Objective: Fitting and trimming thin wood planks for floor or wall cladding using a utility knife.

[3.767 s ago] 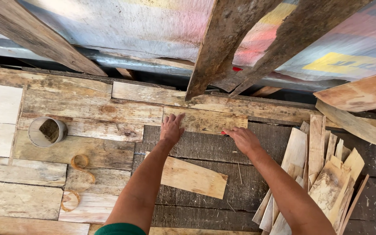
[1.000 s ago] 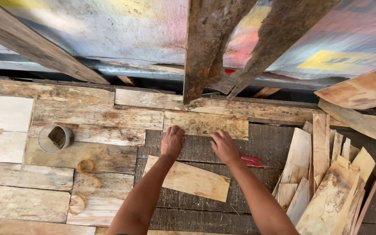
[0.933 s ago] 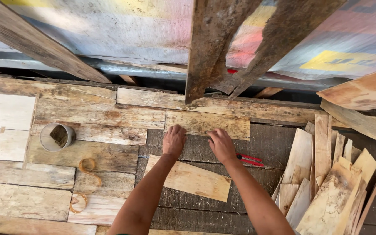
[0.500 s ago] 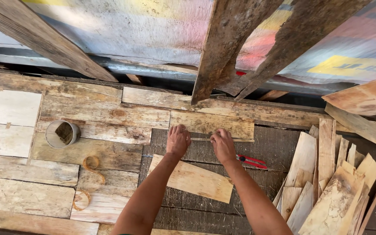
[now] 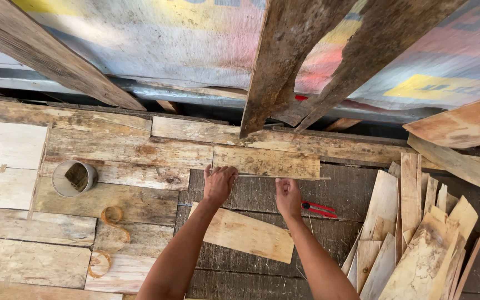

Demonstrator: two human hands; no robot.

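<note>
Across a patchwork surface (image 5: 112, 200) of weathered planks, below slanting timber beams (image 5: 284, 61) and a faded painted sheet (image 5: 156, 44), a person leans over with both bare arms reaching toward twelve o'clock. At about one o'clock from the hands lies a short pale board (image 5: 268, 161), its long axis running nine to three, set among the lighter planks where they meet darker, unfaced boards. Along its lower edge runs a thin wooden strip (image 5: 290, 178), lying the same nine-to-three way and reaching out past the board's right end. The left hand (image 5: 219, 184) rests at the strip's left end, fingers spread and pressed down flat, gripping nothing so far as can be seen. The right hand (image 5: 288, 198) sits just below the strip near its middle, fingers bent toward it; whether they pinch the strip or only touch it cannot be told. The two hands are near each other, the left nearer the strip's end, the right nearer its run. At six o'clock from the hands, between the forearms, a loose pale offcut (image 5: 245, 234) lies tilted. At three o'clock from the right hand lie red-handled pliers (image 5: 319, 209), just beside it, with a heap of thin wood scraps (image 5: 412, 239) beyond. Well apart at nine o'clock stands a small round tin (image 5: 74, 178), with curled shavings (image 5: 111, 215) below it.
</note>
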